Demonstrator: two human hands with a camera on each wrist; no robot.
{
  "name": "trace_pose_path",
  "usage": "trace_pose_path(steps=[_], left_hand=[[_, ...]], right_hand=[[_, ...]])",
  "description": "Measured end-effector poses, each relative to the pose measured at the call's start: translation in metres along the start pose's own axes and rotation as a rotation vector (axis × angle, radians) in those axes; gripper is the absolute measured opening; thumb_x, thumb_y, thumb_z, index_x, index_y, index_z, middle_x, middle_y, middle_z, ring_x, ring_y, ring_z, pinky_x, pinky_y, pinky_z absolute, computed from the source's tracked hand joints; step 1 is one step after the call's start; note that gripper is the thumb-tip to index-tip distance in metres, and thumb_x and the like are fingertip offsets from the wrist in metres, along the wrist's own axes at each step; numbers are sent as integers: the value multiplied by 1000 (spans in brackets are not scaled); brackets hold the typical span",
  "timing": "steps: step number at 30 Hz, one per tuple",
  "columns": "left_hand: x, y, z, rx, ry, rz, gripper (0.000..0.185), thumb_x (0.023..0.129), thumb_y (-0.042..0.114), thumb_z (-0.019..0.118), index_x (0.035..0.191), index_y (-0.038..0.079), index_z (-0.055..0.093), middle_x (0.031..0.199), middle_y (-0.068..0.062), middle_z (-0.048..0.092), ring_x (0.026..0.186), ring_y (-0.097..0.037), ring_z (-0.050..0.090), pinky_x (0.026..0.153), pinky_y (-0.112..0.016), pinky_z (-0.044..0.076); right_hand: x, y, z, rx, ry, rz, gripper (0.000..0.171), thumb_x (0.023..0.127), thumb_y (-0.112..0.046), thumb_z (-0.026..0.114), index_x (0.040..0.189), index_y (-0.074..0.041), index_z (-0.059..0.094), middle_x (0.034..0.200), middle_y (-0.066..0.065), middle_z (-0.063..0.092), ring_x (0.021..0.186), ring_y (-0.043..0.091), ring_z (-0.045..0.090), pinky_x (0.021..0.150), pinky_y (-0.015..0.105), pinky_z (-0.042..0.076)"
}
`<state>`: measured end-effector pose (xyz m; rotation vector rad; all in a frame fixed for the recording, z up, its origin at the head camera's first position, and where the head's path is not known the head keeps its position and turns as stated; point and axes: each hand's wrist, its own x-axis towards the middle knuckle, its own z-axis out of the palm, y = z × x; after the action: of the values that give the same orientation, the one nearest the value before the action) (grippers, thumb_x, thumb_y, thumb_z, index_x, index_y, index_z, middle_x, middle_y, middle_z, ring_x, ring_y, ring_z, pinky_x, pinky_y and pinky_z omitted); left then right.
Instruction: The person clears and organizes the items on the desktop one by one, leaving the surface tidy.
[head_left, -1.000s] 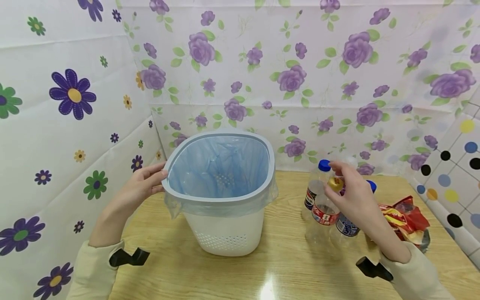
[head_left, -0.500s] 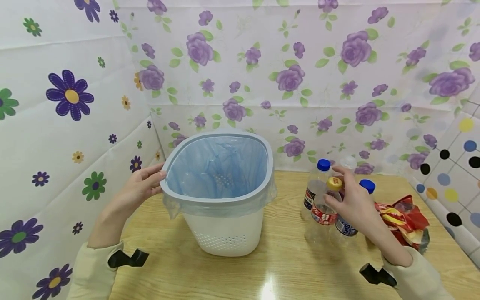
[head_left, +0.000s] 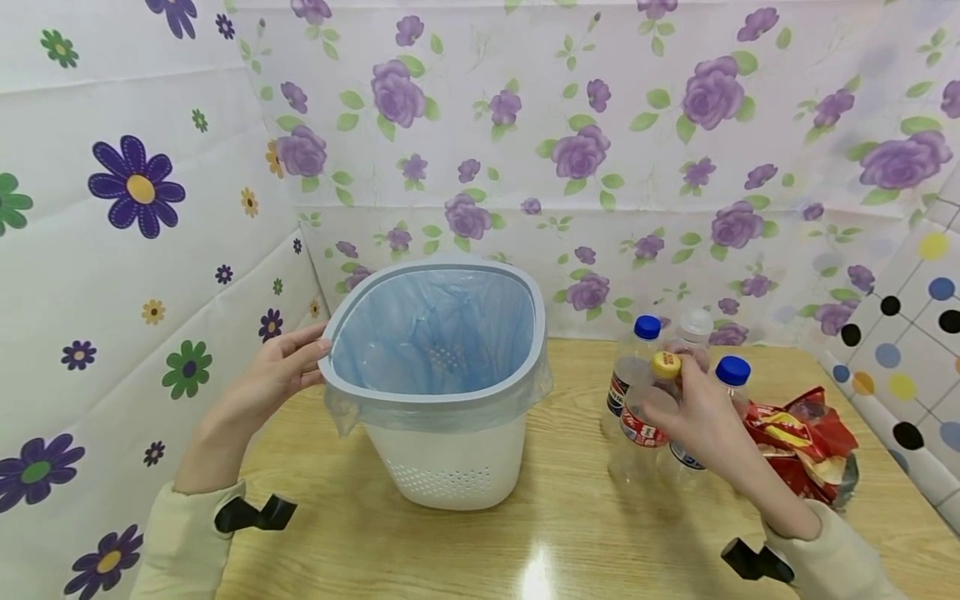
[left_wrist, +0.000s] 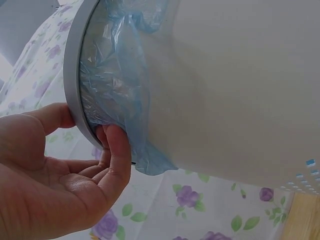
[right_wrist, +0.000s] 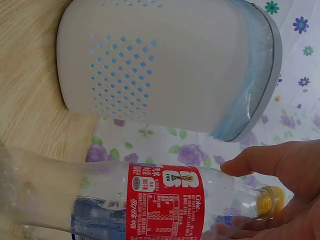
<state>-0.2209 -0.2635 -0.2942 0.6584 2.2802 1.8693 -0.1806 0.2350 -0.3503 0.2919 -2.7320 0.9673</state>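
A white trash bin (head_left: pixel 453 467) with a grey rim stands on the table, lined with a thin blue bag (head_left: pixel 442 333). At its left side my left hand (head_left: pixel 277 379) grips the rim; in the left wrist view the thumb lies on one side and curled fingers press the bag's folded edge (left_wrist: pixel 117 85). To the right, my right hand (head_left: pixel 701 417) holds a clear Coke bottle (right_wrist: pixel 165 200) by its shoulder, below the yellow cap (head_left: pixel 666 365). The bottle stands upright, with a red label. My hand hides part of it.
Close behind the Coke bottle stand a blue-capped Pepsi bottle (head_left: pixel 647 329), a white-capped bottle (head_left: pixel 696 325) and another blue-capped bottle (head_left: pixel 732 371). Crumpled red snack packaging (head_left: pixel 806 442) lies at the right. Flowered sheets enclose the table (head_left: pixel 390 550).
My right hand has come down from the yellow cap to the Coke bottle's shoulder, uncovering the caps. My left hand has stayed on the bin's rim.
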Motion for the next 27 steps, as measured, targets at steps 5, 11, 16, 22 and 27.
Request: trace_pose_path(steps=[5,11,16,22,27], left_hand=[[0,1,0,5,3,-5,55,104,15,42,146,-15,21,118,11,63,98,-5,67,85,-17,54],[-1,0,0,14,10,-12,56,104,16,42,146,-14,21,119,11,62,100,-4,66,86,-17,53],[-1,0,0,19,10,-20,57,104,17,42,147,-14,21,119,11,61,101,-4,66,86,-17,53],[0,1,0,10,2,-8,56,104,16,41,146,-15,21,118,10,63,100,-5,67,85,-18,54],[0,0,0,5,-3,-6,56,104,16,41,146,-15,21,120,10,62,101,-4,66,86,-18,53]], right_hand=[[-1,0,5,-57,-7,-16,64,80,-19,78,126,8,42,119,31,58,107,46,61,83,55,54],[-1,2,9,-72,-28,-36,68,78,-22,80,128,4,42,119,30,60,96,43,66,70,46,58],[-3,4,12,-80,-26,-75,71,78,-22,81,132,1,41,120,29,60,91,39,67,63,39,56],[-4,3,13,-44,-47,-41,73,79,-30,80,132,0,40,112,26,64,84,30,69,62,38,56],[-4,1,14,-28,-39,-38,73,79,-29,80,133,-1,40,112,26,64,86,31,69,63,37,57]])
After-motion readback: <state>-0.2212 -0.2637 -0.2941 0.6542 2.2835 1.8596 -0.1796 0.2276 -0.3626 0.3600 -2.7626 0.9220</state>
